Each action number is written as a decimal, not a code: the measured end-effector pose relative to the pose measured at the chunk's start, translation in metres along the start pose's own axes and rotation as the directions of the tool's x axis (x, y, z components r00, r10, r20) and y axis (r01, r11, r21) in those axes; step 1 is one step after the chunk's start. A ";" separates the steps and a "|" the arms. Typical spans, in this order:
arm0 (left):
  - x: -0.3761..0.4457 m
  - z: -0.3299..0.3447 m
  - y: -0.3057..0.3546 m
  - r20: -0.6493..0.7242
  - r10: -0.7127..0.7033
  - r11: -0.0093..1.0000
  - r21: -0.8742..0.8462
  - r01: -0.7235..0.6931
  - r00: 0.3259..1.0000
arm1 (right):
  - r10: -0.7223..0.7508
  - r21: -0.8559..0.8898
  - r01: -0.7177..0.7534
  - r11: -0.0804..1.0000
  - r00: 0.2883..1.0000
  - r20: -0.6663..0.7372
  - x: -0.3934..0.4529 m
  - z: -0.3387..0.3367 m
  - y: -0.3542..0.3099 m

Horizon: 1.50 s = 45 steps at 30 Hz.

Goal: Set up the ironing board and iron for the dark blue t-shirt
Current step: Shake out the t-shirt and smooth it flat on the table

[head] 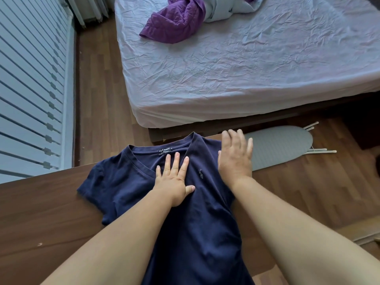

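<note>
both hands flat, grip released: left hand point(173, 179) and right hand point(235, 159) press the dark blue t-shirt point(185, 212) on the counter point(45, 212); its overhanging shoulder may slide off toward the ironing board point(279, 148), folded on the floor.

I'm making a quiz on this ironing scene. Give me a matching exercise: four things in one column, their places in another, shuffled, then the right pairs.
Things:
1. dark blue t-shirt
2. ironing board
3. purple blanket
4. left hand

Places:
A. crumpled on the bed
B. flat on the shirt's chest
C. spread over the brown table
D. lying on the wooden floor

Pairs: 1-C, 2-D, 3-A, 4-B
</note>
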State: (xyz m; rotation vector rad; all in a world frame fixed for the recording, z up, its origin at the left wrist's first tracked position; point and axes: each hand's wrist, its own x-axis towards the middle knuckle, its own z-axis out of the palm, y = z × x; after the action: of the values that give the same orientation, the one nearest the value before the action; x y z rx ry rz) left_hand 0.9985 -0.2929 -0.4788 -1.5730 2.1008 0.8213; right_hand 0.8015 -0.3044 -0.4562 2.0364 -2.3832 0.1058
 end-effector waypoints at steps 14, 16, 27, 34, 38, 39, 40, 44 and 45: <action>-0.020 0.012 -0.015 -0.266 0.075 0.997 0.013 -0.074 0.961 | -0.189 0.004 0.204 0.979 0.897 0.398 -0.058 0.023 0.025; -0.028 0.022 -0.018 -0.399 0.080 0.997 0.028 -0.075 0.914 | -0.215 -0.033 0.237 0.971 0.925 0.315 -0.059 0.019 0.015; -0.080 0.081 -0.060 -0.387 -0.168 0.983 0.000 0.182 0.906 | -0.305 -0.028 0.348 0.937 0.856 0.418 -0.080 0.038 0.028; -0.091 0.073 -0.064 -0.394 -0.167 0.986 -0.056 0.158 0.904 | -0.326 -0.046 0.368 0.929 0.870 0.370 -0.078 0.024 0.013; -0.102 0.069 -0.077 -0.485 -0.273 0.961 -0.104 0.255 0.831 | -0.407 -0.005 0.429 0.904 0.862 0.301 -0.099 0.023 -0.032; -0.103 0.067 -0.083 -0.492 -0.320 0.947 -0.147 0.285 0.810 | -0.418 0.004 0.439 0.899 0.852 0.315 -0.105 0.026 -0.039; -0.105 0.066 -0.091 -0.482 -0.366 0.931 -0.198 0.308 0.796 | -0.413 0.011 0.434 0.901 0.848 0.333 -0.109 0.031 -0.044; -0.105 0.064 -0.118 -0.345 -0.438 0.893 -0.274 0.357 0.830 | -0.372 -0.019 0.408 0.913 0.849 0.376 -0.117 0.049 -0.032; -0.104 0.066 -0.124 -0.330 -0.439 0.895 -0.247 0.372 0.836 | -0.380 -0.024 0.417 0.908 0.849 0.366 -0.117 0.051 -0.027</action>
State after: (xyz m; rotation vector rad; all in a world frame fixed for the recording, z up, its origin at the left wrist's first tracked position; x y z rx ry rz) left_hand 1.1452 -0.1984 -0.4912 -2.3300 1.8449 0.5927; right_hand 0.8486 -0.1957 -0.5111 2.6318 -1.9962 -0.4143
